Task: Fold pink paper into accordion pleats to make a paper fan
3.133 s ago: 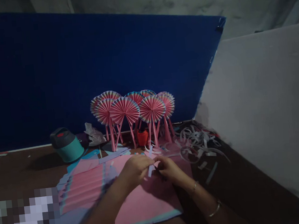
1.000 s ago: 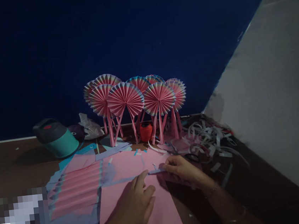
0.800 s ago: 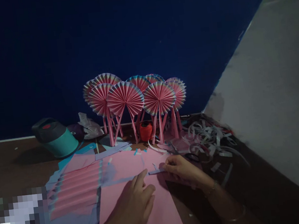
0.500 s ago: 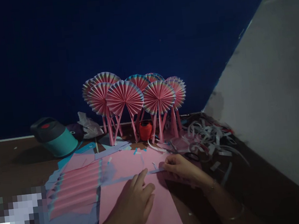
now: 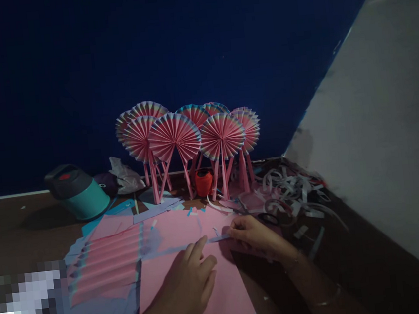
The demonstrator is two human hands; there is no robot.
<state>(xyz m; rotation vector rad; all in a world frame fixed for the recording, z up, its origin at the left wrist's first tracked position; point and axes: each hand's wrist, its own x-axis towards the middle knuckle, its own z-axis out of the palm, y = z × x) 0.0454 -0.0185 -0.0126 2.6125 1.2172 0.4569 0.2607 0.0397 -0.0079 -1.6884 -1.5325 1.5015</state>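
Observation:
A pink sheet of paper [image 5: 224, 298] with pale blue edges lies in front of me. My left hand [image 5: 190, 281] rests on it, fingers stretched and slightly apart. At the sheet's far right corner, my right hand [image 5: 253, 235] pinches the bluish edge between thumb and fingertips; the exact grip is partly hidden. Beyond that edge is another pink sheet [image 5: 175, 225], with small paper scraps on it. To the left lies a pleated pink paper [image 5: 108, 260] with blue-tinted ends, on top of other sheets.
Several round pink paper fans [image 5: 175, 139] on sticks stand at the back around a red spool-like object [image 5: 204, 182]. A teal and dark-grey container [image 5: 82, 193] leans at the left. Curled paper strips [image 5: 291, 186] and dark scissor handles [image 5: 268, 218] lie at the right, near a pale wall [image 5: 379, 134].
Both hands stay almost in the same place on the paper. The view has shifted very slightly; nothing else visibly moves.

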